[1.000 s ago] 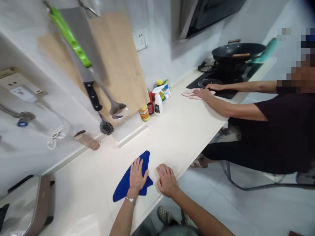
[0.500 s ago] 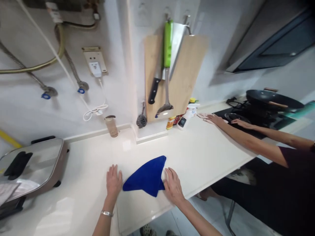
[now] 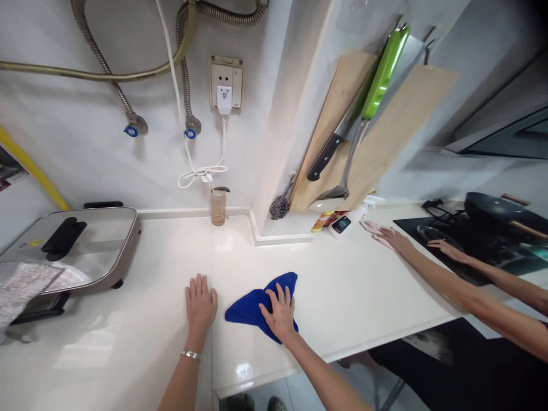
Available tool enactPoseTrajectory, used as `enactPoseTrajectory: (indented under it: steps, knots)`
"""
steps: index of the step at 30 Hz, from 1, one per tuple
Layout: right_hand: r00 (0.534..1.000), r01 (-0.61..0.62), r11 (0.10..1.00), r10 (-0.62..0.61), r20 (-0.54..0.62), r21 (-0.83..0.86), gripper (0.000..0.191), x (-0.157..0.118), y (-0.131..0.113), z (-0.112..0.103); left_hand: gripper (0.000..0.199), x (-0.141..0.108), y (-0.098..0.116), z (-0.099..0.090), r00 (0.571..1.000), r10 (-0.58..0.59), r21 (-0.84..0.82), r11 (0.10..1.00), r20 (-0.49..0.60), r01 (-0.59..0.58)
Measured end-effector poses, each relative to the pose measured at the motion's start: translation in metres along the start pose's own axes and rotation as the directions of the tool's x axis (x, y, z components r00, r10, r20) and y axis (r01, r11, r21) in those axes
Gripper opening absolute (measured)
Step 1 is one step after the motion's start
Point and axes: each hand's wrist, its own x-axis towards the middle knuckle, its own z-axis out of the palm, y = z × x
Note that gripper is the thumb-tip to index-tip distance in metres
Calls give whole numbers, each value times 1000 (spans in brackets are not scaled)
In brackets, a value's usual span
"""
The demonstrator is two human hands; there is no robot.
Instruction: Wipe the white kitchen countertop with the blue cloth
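A blue cloth (image 3: 250,304) lies bunched on the white countertop (image 3: 342,297) near its front edge. My right hand (image 3: 279,307) rests flat on top of the cloth, fingers spread. My left hand (image 3: 200,301) lies flat on the bare counter just left of the cloth, fingers apart, holding nothing; a bracelet is on that wrist.
A lidded electric pan (image 3: 77,248) sits at the left. A glass cup (image 3: 218,206) and steel scrubber (image 3: 279,206) stand by the wall. Cutting boards (image 3: 385,142), a knife and ladle hang above bottles (image 3: 338,221). Another person's hands (image 3: 394,238) rest near the stove and wok (image 3: 492,208).
My right hand moved from beside the cloth onto it, and the cloth bunched. My left hand, on the cloth a second ago, now rests on the bare counter. The view swung left.
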Motion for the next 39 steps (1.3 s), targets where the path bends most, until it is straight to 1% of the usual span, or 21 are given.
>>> enactPoseTrajectory:
  steps: [5, 9, 11, 13, 15, 16, 18, 20, 22, 24, 25, 27, 28, 29, 30, 31, 32, 33, 35, 37, 39]
  knots:
    - [973, 161, 984, -146, -182, 71, 19, -8, 3, 12, 56, 0, -2, -2, 1000, 17, 14, 1000, 0, -17]
    - [944, 291, 931, -241, -227, 220, 22, -17, 18, 9, 57, 1, -4, -3, 1000, 15, 40, 999, 11, -15]
    - [944, 302, 881, -223, -242, 365, 28, -21, 27, 1, 57, 1, -5, -4, 1000, 9, 41, 999, 12, -10]
    - [974, 204, 807, -114, -193, 554, 34, -21, 35, -12, 56, 2, -5, -5, 1000, 5, 31, 1000, 22, -5]
    - [995, -3, 659, 80, -66, 752, 35, -17, 39, -29, 57, 4, -5, -7, 999, -10, 15, 1000, 41, 9]
    - [981, -124, 537, 195, 20, 834, 35, -15, 41, -38, 57, 5, -5, -9, 998, -22, 3, 1000, 55, 22]
    - [909, -295, 275, 376, 180, 915, 33, -10, 43, -53, 58, 6, -2, -13, 994, -58, -37, 997, 91, 61]
    - [846, -371, 106, 447, 289, 923, 33, -7, 47, -64, 57, 5, 4, -18, 982, -138, -105, 983, 129, 152]
    - [832, -403, 47, 436, 344, 914, 29, -6, 51, -71, 54, -2, 17, -23, 955, -234, -233, 933, 180, 273]
    - [824, -430, -6, 406, 395, 903, 26, -6, 55, -78, 53, -16, 40, -27, 919, -281, -440, 813, 277, 381]
    - [819, -452, -37, 380, 431, 891, 26, -6, 55, -82, 56, -25, 54, -29, 900, -266, -560, 711, 344, 425]
    - [783, -532, -150, 286, 552, 833, 28, -4, 53, -92, 63, -46, 88, -32, 839, -189, -734, 413, 510, 539]
    - [753, -584, -223, 210, 624, 780, 31, -3, 50, -97, 69, -56, 107, -32, 797, -150, -765, 224, 585, 604]
    - [720, -634, -290, 118, 684, 717, 35, -2, 47, -102, 75, -66, 124, -32, 735, -113, -734, 62, 669, 677]
    - [689, -675, -341, 26, 724, 655, 39, -1, 44, -108, 80, -74, 141, -32, 649, -96, -656, -68, 755, 752]
    - [669, -701, -371, -50, 741, 608, 43, -1, 41, -113, 80, -80, 156, -32, 593, -69, -595, -166, 803, 786]
    - [662, -716, -381, -103, 743, 585, 47, -1, 38, -117, 78, -85, 170, -33, 550, -41, -543, -239, 834, 805]
    - [653, -729, -381, -141, 744, 568, 50, -1, 36, -120, 74, -89, 181, -33, 525, -24, -509, -290, 850, 810]
    - [646, -740, -367, -153, 748, 564, 48, -4, 36, -124, 67, -91, 197, -37, 528, -12, -498, -350, 849, 793]
    - [695, -697, -321, -86, 713, 641, 43, -7, 38, -126, 66, -89, 207, -41, 552, -12, -516, -375, 834, 771]
    - [785, -597, -249, 18, 620, 763, 40, -9, 43, -125, 67, -87, 215, -44, 584, -31, -552, -370, 811, 747]
